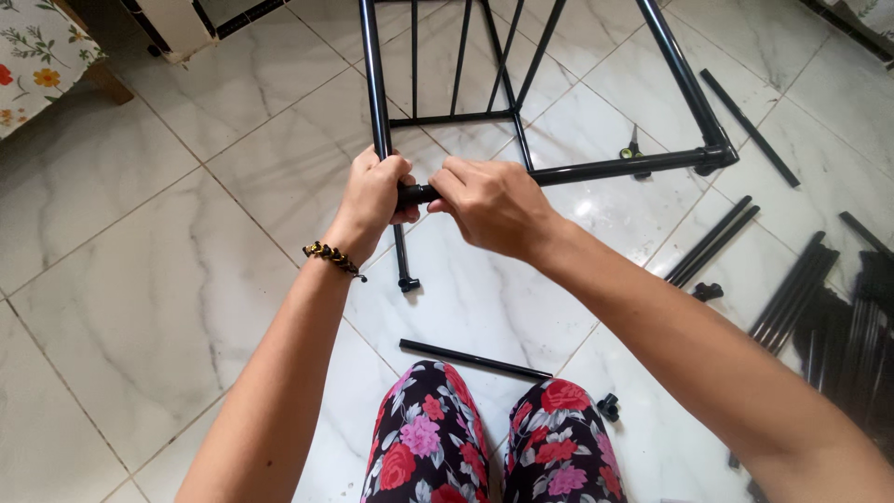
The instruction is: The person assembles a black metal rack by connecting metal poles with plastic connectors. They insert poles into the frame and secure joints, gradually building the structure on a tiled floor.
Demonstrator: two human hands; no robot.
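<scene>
At frame centre, my left hand (374, 193) and right hand (491, 200) each close around the black tube frame (615, 169) corner joint.

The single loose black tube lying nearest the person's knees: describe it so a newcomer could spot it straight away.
Start at the white marble-look tiled floor and find the floral-trousered knees at the bottom edge. Just beyond them lies the short loose black metal tube, flat and slightly slanted. Unlike the bundle of black tubes to the right or the black tube frame held by both hands, it lies alone, joined to nothing.
</scene>
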